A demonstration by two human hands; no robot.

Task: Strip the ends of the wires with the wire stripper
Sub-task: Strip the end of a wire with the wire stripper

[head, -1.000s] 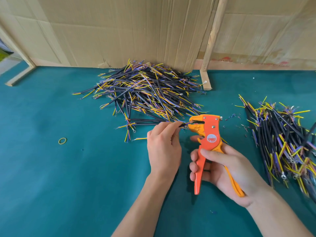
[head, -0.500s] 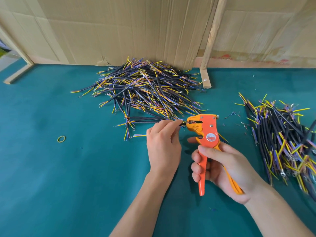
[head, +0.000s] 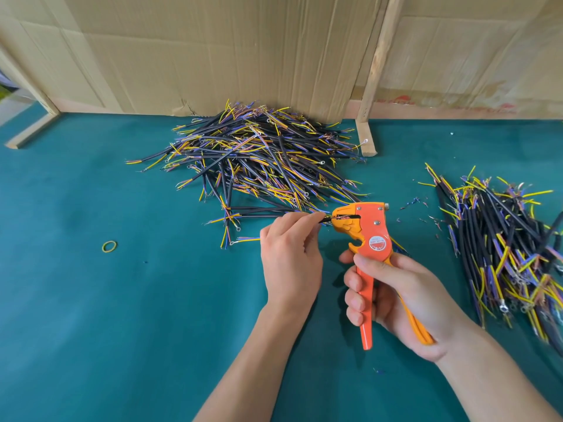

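Head view: wire stripper upright in right hand, nose leftward.

A makeshift assembly workbench: teal felt tabletop, cardboard backdrop, bulk wire piles.

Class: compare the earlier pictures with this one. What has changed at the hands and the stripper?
The right hand squeezed the wire stripper handles closer together. The left hand still pinches the wire at the tool's mouth. Both wire piles and the rubber band lie unmoved.
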